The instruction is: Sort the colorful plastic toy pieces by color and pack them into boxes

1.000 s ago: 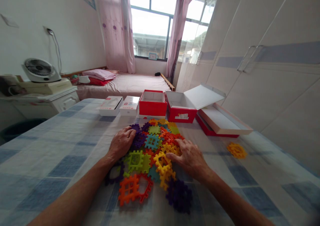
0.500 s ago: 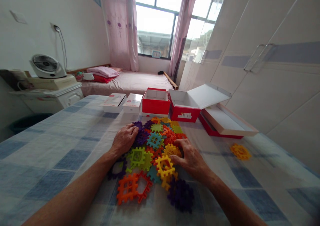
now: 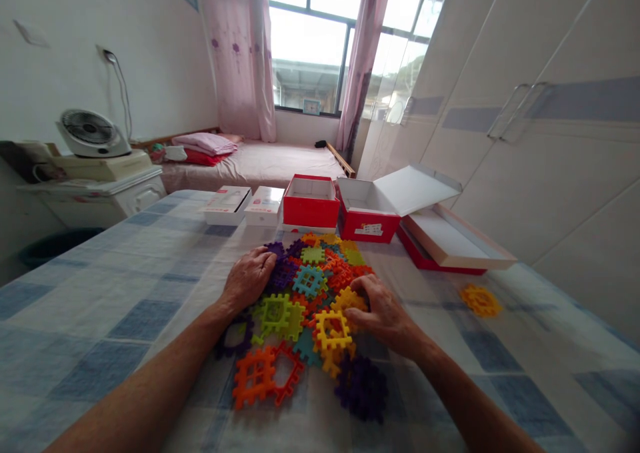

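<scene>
A heap of flat, notched plastic interlocking tiles lies in the middle, in several colours. My left hand (image 3: pixel 250 274) lies at the heap's left side, its fingers extended against the purple tiles (image 3: pixel 283 273), gripping none that I can see. On the right, my right hand (image 3: pixel 383 309) has thumb and fingers around the edge of a yellow tile (image 3: pixel 349 299). Another yellow tile (image 3: pixel 333 329) leans just in front of it. Green tiles (image 3: pixel 275 313) and a blue tile (image 3: pixel 309 281) lie between the hands. Nearer me are an orange tile (image 3: pixel 254 376) and dark purple tiles (image 3: pixel 361 387).
Behind the heap stand two white boxes, a small one (image 3: pixel 265 206) among them, and open red boxes (image 3: pixel 311 213). A box lid (image 3: pixel 465 243) lies to the right. One yellow tile stack (image 3: pixel 481 300) sits apart on the checked tablecloth (image 3: pixel 150 319).
My right hand has shifted very slightly, and the yellow tile by its fingers has moved a little to the right. My left hand stays in place.
</scene>
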Demonstrator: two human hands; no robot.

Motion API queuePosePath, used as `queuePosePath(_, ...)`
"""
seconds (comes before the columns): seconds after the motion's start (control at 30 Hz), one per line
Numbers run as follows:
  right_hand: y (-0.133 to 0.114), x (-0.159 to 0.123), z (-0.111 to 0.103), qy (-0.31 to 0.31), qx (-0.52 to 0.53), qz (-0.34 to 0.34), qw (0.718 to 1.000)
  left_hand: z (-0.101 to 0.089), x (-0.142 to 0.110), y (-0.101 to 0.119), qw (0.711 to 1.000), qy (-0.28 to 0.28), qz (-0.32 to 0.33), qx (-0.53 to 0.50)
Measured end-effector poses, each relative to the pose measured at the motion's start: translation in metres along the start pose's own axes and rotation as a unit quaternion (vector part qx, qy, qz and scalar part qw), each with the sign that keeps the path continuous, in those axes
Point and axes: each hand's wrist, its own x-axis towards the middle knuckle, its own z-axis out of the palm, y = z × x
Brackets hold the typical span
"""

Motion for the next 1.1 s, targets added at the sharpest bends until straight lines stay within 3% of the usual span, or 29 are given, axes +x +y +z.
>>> queuePosePath(0.17, 0.009, 0.004, -0.008, 0.010, 0.141, 0.037, 0.989, -0.001, 0.000, 0.000, 1.000, 0.000, -0.001, 0.003)
queuePosePath(0.3, 0.014, 0.006, -0.025, 0.042, 0.332, 0.079, 0.939, 0.000, 0.000, -0.001, 1.000, -0.004, 0.008, -0.002)
queuePosePath(0.4, 0.008, -0.002, -0.032, -0.067, 0.377, 0.069, 0.921, 0.002, 0.000, -0.002, 1.000, -0.008, 0.011, -0.009)
queuePosePath(0.5, 0.002, -0.010, -0.026, -0.166, 0.301, 0.046, 0.938, 0.001, 0.001, -0.001, 1.000, -0.003, 0.004, -0.002)
queuePosePath(0.6, 0.000, -0.014, -0.017, -0.146, 0.170, 0.006, 0.975, 0.001, 0.001, -0.001, 1.000, 0.003, 0.004, -0.003)
queuePosePath(0.67, 0.000, -0.014, -0.014, -0.131, 0.114, -0.021, 0.985, 0.002, 0.001, -0.003, 1.000, 0.002, 0.013, -0.003)
queuePosePath(0.9, -0.004, -0.018, -0.017, -0.102, 0.031, -0.027, 0.994, 0.012, 0.003, -0.017, 0.997, -0.011, 0.071, 0.021)
queuePosePath(1.1, -0.004, -0.016, -0.020, -0.139, 0.042, -0.030, 0.989, 0.007, 0.002, -0.010, 1.000, -0.006, 0.023, -0.001)
